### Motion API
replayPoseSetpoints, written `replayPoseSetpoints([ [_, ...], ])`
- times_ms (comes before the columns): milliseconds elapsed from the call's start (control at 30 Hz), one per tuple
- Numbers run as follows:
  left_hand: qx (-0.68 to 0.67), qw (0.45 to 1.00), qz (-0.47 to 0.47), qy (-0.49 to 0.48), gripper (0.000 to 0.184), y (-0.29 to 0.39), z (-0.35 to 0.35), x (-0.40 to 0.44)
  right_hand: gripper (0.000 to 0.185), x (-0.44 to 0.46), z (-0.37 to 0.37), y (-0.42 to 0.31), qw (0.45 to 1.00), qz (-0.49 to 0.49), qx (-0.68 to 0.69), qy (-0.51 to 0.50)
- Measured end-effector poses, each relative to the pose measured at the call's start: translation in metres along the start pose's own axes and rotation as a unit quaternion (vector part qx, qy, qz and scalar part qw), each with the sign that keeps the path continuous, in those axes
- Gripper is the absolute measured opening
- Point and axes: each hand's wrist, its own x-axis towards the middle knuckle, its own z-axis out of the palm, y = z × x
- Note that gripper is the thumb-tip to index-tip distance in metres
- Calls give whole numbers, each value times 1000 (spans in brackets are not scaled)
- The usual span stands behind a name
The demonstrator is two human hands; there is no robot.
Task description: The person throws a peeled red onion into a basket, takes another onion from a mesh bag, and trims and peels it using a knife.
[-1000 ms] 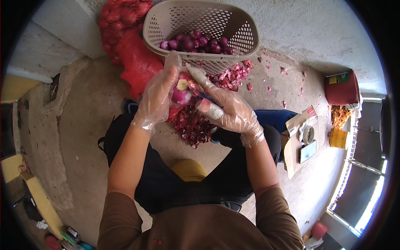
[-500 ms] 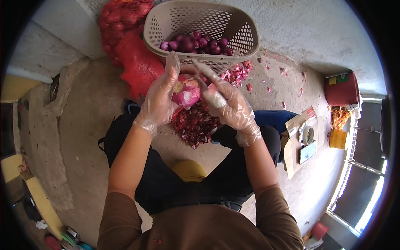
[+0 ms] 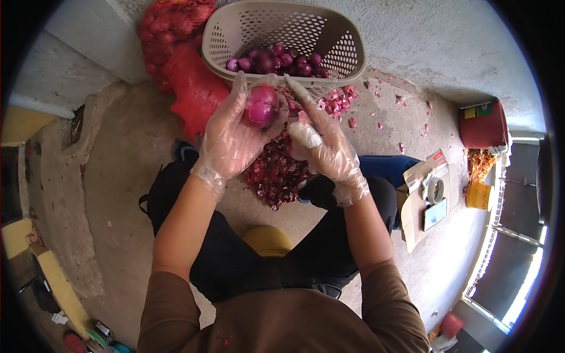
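Note:
My left hand (image 3: pixel 232 132), in a clear plastic glove, holds a red onion (image 3: pixel 261 108) with a smooth, glossy purple surface. My right hand (image 3: pixel 326 141), gloved too, is just to the right of the onion, its fingers curled. White wrapping covers its thumb area, and a thin greyish shape runs along the index finger; I cannot make out what the hand grips. Below the hands, a pile of dark red onion skins (image 3: pixel 278 176) lies on the floor between my feet. Beyond them stands a beige perforated basket (image 3: pixel 350 65) with several purple onions (image 3: pixel 286 60) inside.
Red mesh sacks (image 3: pixel 191 76) of onions lean left of the basket. Loose skins (image 3: pixel 336 102) are scattered by the wall. To my right are a cardboard piece (image 3: pixel 412 206) with a tape roll (image 3: pixel 435 190) and phone (image 3: pixel 435 215), a red bucket (image 3: pixel 482 126) and a yellow container (image 3: pixel 479 196).
The onion has turned in my left hand; its pale, papery side faced me before and smooth purple shows now. It has moved slightly up, and my right hand has drawn apart from it.

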Motion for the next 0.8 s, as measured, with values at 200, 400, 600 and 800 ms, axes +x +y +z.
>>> replayPoseSetpoints([
  [200,-20,1000,-1,21,44,0,3,3,71,1,5,4,999,-41,-25,15],
  [400,-20,999,16,46,43,1,8,1,74,-1,3,-2,1000,9,-23,-4],
  [600,20,998,56,-1,56,-3,-8,4,77,2,11,6,992,-81,-98,7],
  [800,66,995,79,-3,59,-11,-5,-1,83,0,30,18,967,-157,-196,40],
])
